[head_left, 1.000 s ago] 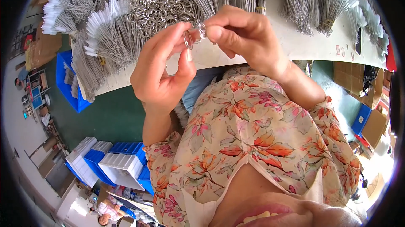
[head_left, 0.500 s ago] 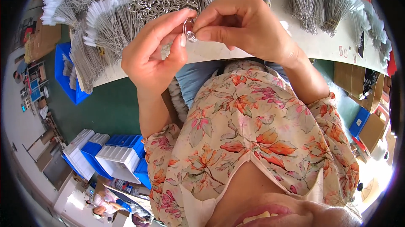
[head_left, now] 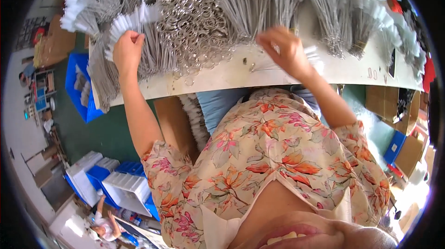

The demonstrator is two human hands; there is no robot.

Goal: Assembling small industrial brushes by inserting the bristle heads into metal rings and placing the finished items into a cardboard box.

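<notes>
My left hand (head_left: 127,53) reaches over a bundle of thin wire-stemmed brushes (head_left: 150,47) with white bristle ends at the left of the table. Its thumb and fingers are pinched together near the bristles; what they hold, if anything, is hidden. My right hand (head_left: 288,53) is over the table right of the middle, fingers curled and smeared by motion. Just below it lie a few loose wire brushes (head_left: 271,67). Between my hands spreads a big heap of shiny metal split rings (head_left: 194,22), some loose toward the front edge.
More bundles of wire brushes (head_left: 331,26) line the back and right of the pale table (head_left: 352,70). A blue bin (head_left: 76,89) stands at the table's left end. Stacked white and blue crates (head_left: 125,186) are at lower left, cardboard boxes (head_left: 387,103) at right. Another person (head_left: 106,228) is in the distance.
My hands, which were together holding a split ring, have parted. The left moved left onto the brush bundle, the right moved right and away from me. The ring no longer shows in them.
</notes>
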